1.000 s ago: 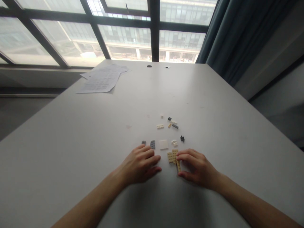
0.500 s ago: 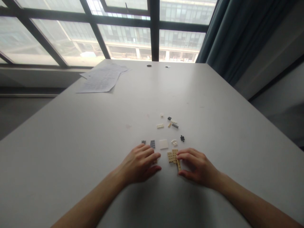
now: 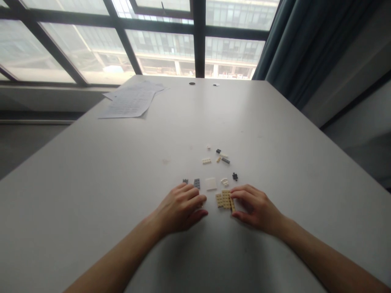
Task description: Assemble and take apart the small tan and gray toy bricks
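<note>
My right hand (image 3: 255,207) rests on the grey table (image 3: 122,162) with thumb and fingers pinched on a narrow tan plate (image 3: 232,204), held against two tan studded plates (image 3: 222,199) lying side by side. My left hand (image 3: 183,207) lies flat on the table just left of them, fingers stretched out and together, with a small pale piece partly hidden at its fingertips. Just beyond the hands lie a white square tile (image 3: 210,184), a grey plate (image 3: 197,183) and a small dark grey piece (image 3: 185,180).
Farther out are several small bricks: a cream plate (image 3: 206,160), a dark grey plate (image 3: 225,160), a black piece (image 3: 234,176), a white curved piece (image 3: 225,181). Printed sheets (image 3: 130,101) lie at the far left corner. Windows and a dark curtain (image 3: 293,49) stand behind the table.
My right hand has shifted the narrow tan plate up and closer against the two tan plates. My left hand has barely moved.
</note>
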Action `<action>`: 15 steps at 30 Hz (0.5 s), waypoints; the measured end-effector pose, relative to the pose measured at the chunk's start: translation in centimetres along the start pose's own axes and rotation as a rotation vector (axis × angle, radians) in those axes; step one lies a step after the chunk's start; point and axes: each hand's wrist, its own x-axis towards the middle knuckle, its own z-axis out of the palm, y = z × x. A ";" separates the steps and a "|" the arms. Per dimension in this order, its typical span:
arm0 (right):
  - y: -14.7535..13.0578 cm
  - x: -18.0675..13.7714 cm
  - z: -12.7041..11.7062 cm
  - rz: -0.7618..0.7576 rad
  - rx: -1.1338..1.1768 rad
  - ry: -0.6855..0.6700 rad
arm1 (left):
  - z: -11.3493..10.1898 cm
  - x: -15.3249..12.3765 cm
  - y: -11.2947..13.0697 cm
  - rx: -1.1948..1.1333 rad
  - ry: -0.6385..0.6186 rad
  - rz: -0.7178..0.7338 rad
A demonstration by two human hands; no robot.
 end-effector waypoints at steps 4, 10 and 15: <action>0.1 0.0 0.0 0.005 0.009 -0.012 | 0.1 0.0 0.0 -0.004 -0.017 -0.009; 0.1 0.1 -0.1 0.006 -0.002 -0.035 | 0.1 0.0 0.1 0.000 -0.033 -0.034; 0.1 0.1 0.0 0.002 -0.003 -0.031 | -0.1 0.1 0.2 0.013 -0.036 -0.036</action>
